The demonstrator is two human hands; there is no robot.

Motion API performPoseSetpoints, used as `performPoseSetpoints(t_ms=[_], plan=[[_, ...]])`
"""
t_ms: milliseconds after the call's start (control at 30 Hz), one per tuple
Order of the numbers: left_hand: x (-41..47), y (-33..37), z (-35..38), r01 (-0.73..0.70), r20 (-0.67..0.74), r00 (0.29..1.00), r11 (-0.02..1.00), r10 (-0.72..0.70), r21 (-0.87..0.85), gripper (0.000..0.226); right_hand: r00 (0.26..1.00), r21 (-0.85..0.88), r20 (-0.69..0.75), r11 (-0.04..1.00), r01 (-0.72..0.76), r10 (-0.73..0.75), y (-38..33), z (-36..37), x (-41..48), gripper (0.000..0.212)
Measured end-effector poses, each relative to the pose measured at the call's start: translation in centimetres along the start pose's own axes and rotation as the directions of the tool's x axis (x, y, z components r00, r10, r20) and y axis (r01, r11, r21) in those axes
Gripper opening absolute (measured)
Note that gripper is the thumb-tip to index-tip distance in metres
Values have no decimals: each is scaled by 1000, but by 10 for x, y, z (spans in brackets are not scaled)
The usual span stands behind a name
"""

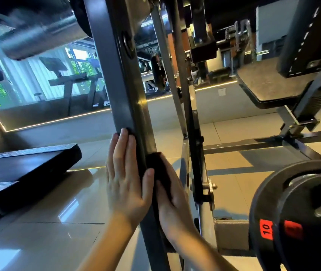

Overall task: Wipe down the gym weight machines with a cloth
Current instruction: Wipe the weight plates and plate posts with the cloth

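Note:
A dark steel upright post (120, 85) of a weight machine runs down the middle of the view. My left hand (124, 182) lies flat against its left face, fingers straight and pointing up, thumb across the front. My right hand (175, 202) presses a black cloth (158, 169) against the post's right side. Its fingers are partly hidden by the cloth. A small dark corner of cloth shows just above my left fingertips. Both hands sandwich the post low down, above the floor.
A black weight plate (296, 212) with a red "10" label hangs at the lower right. A black padded platform (28, 165) sits at the left. A slanted footplate (269, 85) and frame bars stand at the right. Treadmills (67, 81) line the windows. Glossy floor tiles (48, 222) lie below.

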State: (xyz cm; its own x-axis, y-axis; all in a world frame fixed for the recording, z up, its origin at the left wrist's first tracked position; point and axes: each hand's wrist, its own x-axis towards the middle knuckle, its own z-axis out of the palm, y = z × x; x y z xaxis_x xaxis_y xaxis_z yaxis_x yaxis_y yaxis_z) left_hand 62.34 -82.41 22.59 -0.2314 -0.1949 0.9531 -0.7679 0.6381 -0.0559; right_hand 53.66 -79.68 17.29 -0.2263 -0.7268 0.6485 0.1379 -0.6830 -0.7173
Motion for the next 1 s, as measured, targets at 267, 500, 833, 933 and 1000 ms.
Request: performPoseSetpoints(t_ms=[267,500,833,933,1000], plan=[[0,0,4,-14,-19,1000,1000,14,-28,55,994,-9,67,996,90,-89,-2,1,30,50],[20,-1,-3,23,-22,999,997,-25,-76,57,991,-126,65,985,122,-114,-36,5,88,37],[44,1,2,72,-54,995,990,-78,-120,58,985,-191,41,966,172,-167,-41,8,107,42],[47,1,2,69,-57,995,989,-77,-133,58,971,-209,36,949,237,-234,-52,13,124,45],[46,2,2,70,-54,995,989,-78,-132,57,969,-187,86,952,242,-230,-47,6,111,50]])
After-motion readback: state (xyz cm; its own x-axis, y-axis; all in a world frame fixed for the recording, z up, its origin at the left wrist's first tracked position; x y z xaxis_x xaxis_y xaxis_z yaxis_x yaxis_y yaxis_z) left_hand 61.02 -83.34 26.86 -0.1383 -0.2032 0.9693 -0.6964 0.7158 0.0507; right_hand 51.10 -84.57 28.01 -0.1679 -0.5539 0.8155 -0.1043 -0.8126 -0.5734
